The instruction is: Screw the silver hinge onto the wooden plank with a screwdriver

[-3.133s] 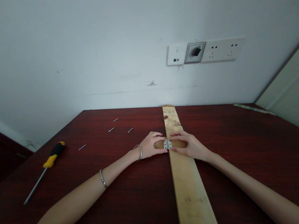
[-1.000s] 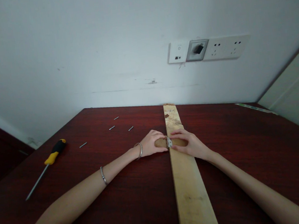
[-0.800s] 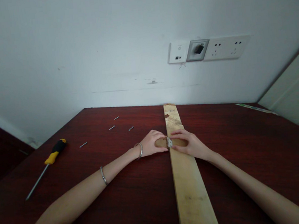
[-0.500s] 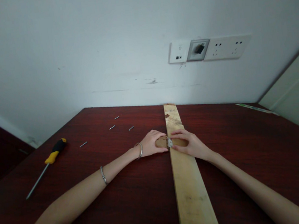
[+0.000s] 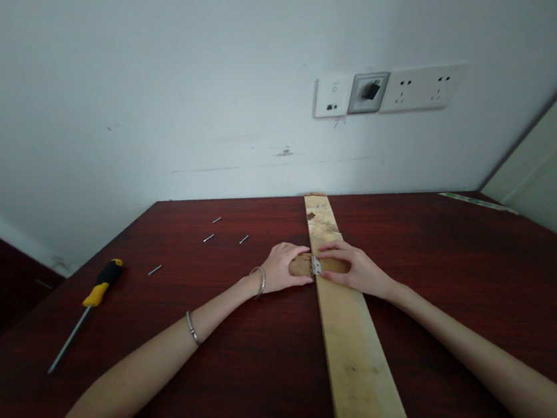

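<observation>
A long pale wooden plank (image 5: pixel 355 354) lies lengthwise on the dark red table. At its left edge sits a small silver metal hinge (image 5: pixel 316 266). My left hand (image 5: pixel 280 268) is left of the plank, thumb and fingers curved around a small brown piece (image 5: pixel 299 265), probably wood, that meets the hinge. My right hand (image 5: pixel 363 273) reaches over the plank from the right, its thumb and fingertips closed at the hinge's upper and lower edges. Shade between the right fingers partly obscures the surface there.
A yellow-and-black screwdriver (image 5: pixel 98 293) lies at the left of the table (image 5: pixel 203 392). Several loose screws (image 5: pixel 209 238) are scattered beyond my left hand. Behind stands a white wall with outlets (image 5: pixel 423 88); a patterned strip (image 5: pixel 479 203) lies at the far right.
</observation>
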`<state>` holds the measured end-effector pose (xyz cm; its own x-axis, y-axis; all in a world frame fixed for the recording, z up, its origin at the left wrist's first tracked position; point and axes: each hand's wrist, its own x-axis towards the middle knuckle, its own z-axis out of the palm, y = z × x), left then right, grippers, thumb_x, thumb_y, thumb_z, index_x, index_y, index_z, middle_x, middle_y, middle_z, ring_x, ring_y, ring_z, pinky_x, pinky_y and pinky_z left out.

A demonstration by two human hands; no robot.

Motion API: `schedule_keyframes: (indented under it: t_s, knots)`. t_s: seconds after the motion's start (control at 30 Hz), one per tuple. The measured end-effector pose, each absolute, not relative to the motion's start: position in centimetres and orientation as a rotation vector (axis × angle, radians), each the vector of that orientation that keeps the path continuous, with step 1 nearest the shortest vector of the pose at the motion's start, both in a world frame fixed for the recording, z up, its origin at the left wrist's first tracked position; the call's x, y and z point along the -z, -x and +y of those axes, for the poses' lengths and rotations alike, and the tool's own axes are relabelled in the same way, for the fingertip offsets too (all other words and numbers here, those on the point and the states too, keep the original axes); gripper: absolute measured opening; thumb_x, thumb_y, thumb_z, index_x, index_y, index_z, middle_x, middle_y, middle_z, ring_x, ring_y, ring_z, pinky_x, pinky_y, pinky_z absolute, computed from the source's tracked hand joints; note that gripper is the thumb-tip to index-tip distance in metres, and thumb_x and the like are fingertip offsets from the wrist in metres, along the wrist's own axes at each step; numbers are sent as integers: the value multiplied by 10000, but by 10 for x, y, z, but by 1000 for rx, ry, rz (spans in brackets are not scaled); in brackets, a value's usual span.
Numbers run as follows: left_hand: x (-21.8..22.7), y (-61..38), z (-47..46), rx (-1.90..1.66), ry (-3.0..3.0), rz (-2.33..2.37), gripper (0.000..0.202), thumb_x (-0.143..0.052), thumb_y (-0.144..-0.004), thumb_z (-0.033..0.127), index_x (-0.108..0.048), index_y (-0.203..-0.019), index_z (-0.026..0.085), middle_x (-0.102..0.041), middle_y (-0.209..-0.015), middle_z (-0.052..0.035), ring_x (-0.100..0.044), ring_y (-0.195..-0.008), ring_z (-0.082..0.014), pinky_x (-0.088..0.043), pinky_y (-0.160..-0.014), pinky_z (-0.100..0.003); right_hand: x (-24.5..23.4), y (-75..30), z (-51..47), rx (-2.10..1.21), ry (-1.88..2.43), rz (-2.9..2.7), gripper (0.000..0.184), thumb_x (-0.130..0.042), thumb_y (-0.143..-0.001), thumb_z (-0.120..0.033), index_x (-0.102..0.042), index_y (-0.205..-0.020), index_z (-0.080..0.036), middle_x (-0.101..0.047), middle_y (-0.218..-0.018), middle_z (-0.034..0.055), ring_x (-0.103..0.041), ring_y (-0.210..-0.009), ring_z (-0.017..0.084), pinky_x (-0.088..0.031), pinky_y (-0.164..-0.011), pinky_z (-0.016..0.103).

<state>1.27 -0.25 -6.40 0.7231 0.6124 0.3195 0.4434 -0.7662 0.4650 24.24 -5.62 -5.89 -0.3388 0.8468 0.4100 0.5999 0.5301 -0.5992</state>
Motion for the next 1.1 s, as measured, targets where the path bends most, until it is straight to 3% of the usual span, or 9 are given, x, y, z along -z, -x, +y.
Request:
schedule_keyframes:
  t_s: [0.2,0.47,1.1]
  knots:
    - [64,-13,-2,-666,-2572,803,731,-795,-681,494,-530,-1276,164,-597,-1183,-120,-505,-1128,-276,-366,-1027,-444,62,-243,-55,-435,1165,-2077,315,-702,-772,-338,-696,-1070,-234,-642,-1159,75,-631,-1077,230,-500,-984,414]
    - [68,-13,1,-709,-2582,741,553,-784,-694,494,-635,-1142,206,-621,-1180,-97,-514,-1156,-262,-352,-1048,-442,60,-243,-56,-428,1150,-2076,296,-699,-772,-334,-704,-1053,-238,-651,-1143,76,-640,-1059,233,-510,-969,413]
    - [70,-13,2,-706,-2587,746,477,-764,-727,475,-657,-1119,224,-633,-1175,-84,-533,-1143,-250,-358,-1048,-446,58,-243,-56,-436,1134,-2064,273,-702,-763,-320,-709,-1026,-249,-661,-1124,66,-652,-1039,228,-516,-959,411]
